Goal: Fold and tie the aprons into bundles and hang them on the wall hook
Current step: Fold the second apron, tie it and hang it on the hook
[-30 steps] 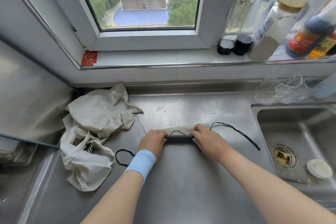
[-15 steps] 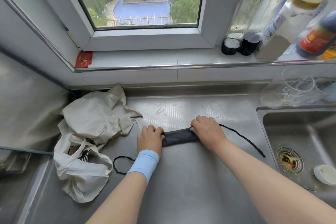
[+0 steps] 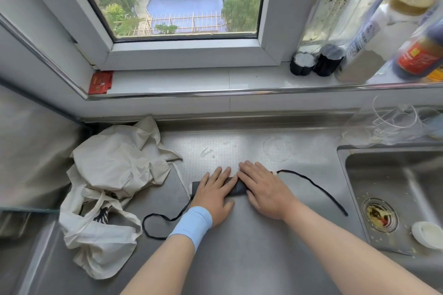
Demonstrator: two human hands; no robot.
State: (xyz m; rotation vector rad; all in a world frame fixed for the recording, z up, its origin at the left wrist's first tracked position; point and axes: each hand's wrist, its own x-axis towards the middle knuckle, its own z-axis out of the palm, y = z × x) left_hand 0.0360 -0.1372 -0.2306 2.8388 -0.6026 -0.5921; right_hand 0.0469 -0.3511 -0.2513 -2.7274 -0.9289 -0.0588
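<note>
Your left hand (image 3: pixel 214 190) and right hand (image 3: pixel 266 187) both lie flat, fingers straight, pressing side by side on the dark, narrow folded apron bundle (image 3: pixel 239 189). Neither grips anything. The bundle sits mid-way across the stainless steel table (image 3: pixel 239 246), between the heap of crumpled cream cloth (image 3: pixel 115 167) on your left and the steel sink (image 3: pixel 395 175) on your right.

Expect this fabric to be light, soft and springy: it will likely unroll once your palms lift. Keep one hand on the middle while the other fetches a tie. One thin black string (image 3: pixel 314 183) trails from the right end toward the sink; another black string (image 3: pixel 143 225) loops on the table by your left wrist. Take them near the bundle, where they give the most control, and beware of the right one sliding into the basin.

The steel looks smooth and probably slick, so the bundle may skate if pushed sideways. Bottles (image 3: pixel 364 43) crowd the white window sill (image 3: pixel 191 79) behind. No wall hook is in view.
</note>
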